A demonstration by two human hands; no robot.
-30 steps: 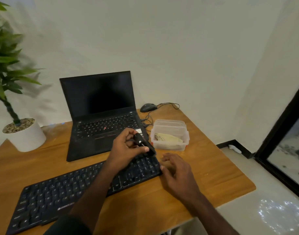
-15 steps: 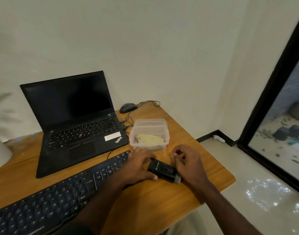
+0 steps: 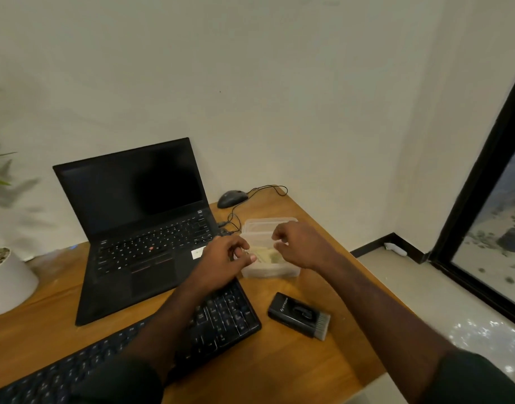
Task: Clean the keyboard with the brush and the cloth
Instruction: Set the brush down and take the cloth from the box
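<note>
Below both hands, brush (image 3: 298, 314) lies flat on wooden desk (image 3: 279, 368), long axis diagonal, bristles toward near right. Left hand (image 3: 221, 259) and right hand (image 3: 301, 246) hover over clear container (image 3: 269, 269), fingers loosely curled, gripping nothing. Keyboard (image 3: 221, 316) lies beneath left forearm. White wall (image 3: 250, 83) behind.

— Where's the brush (image 3: 299, 315)?

— Lying flat on the wooden desk, just right of the keyboard's right end and apart from it. It is a short black block with pale lettering on top and grey bristles at its near right end, set at a slant.

— And the keyboard (image 3: 221, 319)?

— Black, full-sized, flat on the desk, running diagonally from the lower left up towards the right. An arm covers its middle.

— The cloth (image 3: 265, 256)?

— A pale yellowish, crumpled piece lying inside a clear plastic box behind the brush, partly hidden by the hands.
</note>
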